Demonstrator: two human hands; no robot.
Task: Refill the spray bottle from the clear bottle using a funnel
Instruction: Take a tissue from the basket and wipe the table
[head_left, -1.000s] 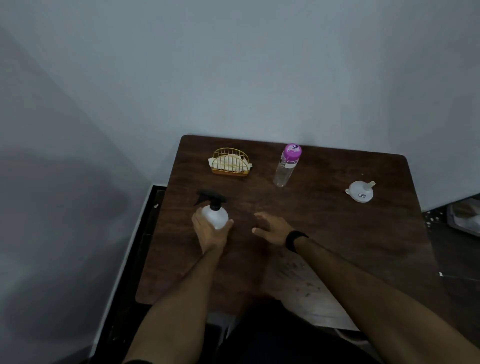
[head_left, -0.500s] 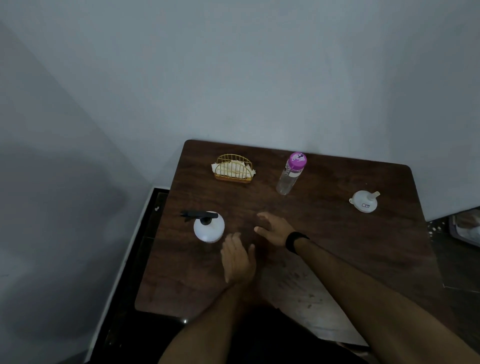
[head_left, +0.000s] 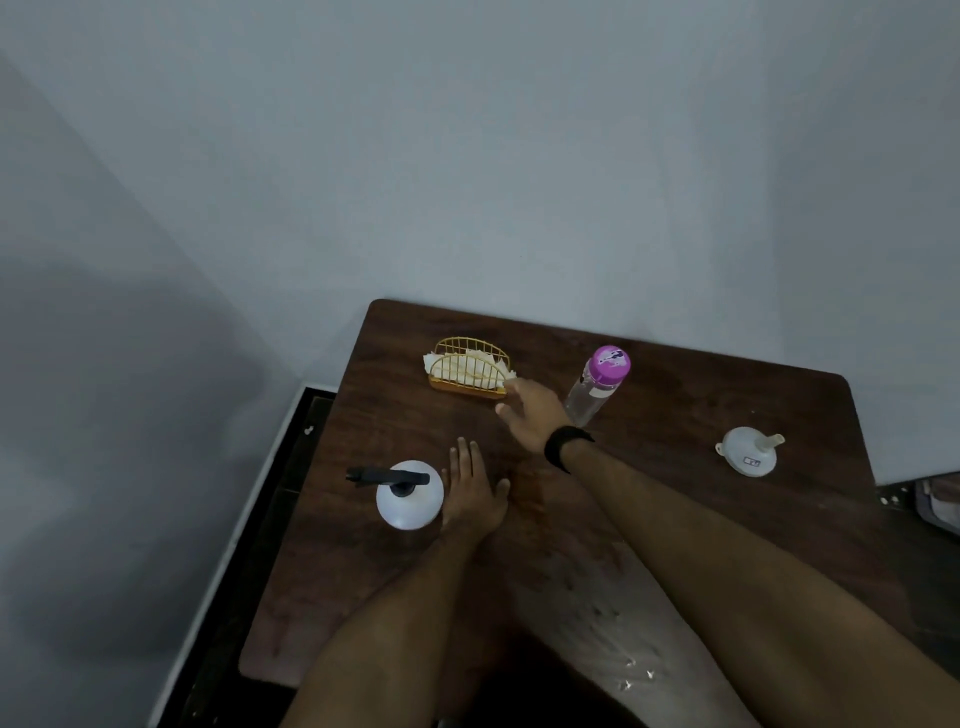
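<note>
The white spray bottle (head_left: 409, 501) with its black trigger head stands upright near the left edge of the dark wooden table (head_left: 675, 415). My left hand (head_left: 471, 493) lies flat with straight fingers right beside the bottle's right side. The clear bottle (head_left: 595, 387) with a pink cap stands at the back middle. My right hand (head_left: 532, 410), fingers spread and holding nothing, hovers just left of it, with a black band on the wrist. The white funnel (head_left: 748, 452) lies on the table at the right, apart from both hands.
A gold wire holder (head_left: 470, 368) with white napkins stands at the back left, close to my right hand's fingertips. Grey walls meet behind the table. The table's left edge drops to a dark floor strip (head_left: 249, 571).
My right hand has moved from the table's middle toward the back, up beside the clear bottle. My left hand has slid forward to sit beside the spray bottle, which it let go earlier.
</note>
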